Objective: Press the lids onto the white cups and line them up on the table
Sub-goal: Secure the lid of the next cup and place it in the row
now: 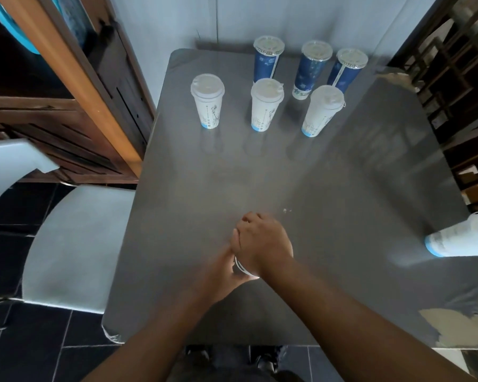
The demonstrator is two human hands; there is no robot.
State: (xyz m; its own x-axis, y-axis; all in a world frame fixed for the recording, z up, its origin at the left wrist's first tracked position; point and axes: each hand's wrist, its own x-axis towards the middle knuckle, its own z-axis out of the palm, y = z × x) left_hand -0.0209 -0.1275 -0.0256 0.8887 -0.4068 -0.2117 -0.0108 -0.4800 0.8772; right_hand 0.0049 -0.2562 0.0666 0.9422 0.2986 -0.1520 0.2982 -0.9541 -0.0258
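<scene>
The right hand (262, 241) lies over the top of a white paper cup (244, 268) on the grey smooth surface (329, 188). Its fingers (249, 219) are curled down over the cup's far edge. The left hand (221, 274) grips the cup's side from the left. Its fingers go under the right hand, so I cannot tell how they lie. Only a strip of the cup's white rim shows between the hands.

Well beyond the fingers, three white lidded cups stand upright in a row: left (207, 102), middle (266, 104), right (324, 110). Just behind these stand three dark blue cups with clear lids (311, 68). Well to the right of the fingers, another white lidded cup (458, 239) stands at the surface's edge. A white plastic chair (75, 244) is to the left of the fingers.
</scene>
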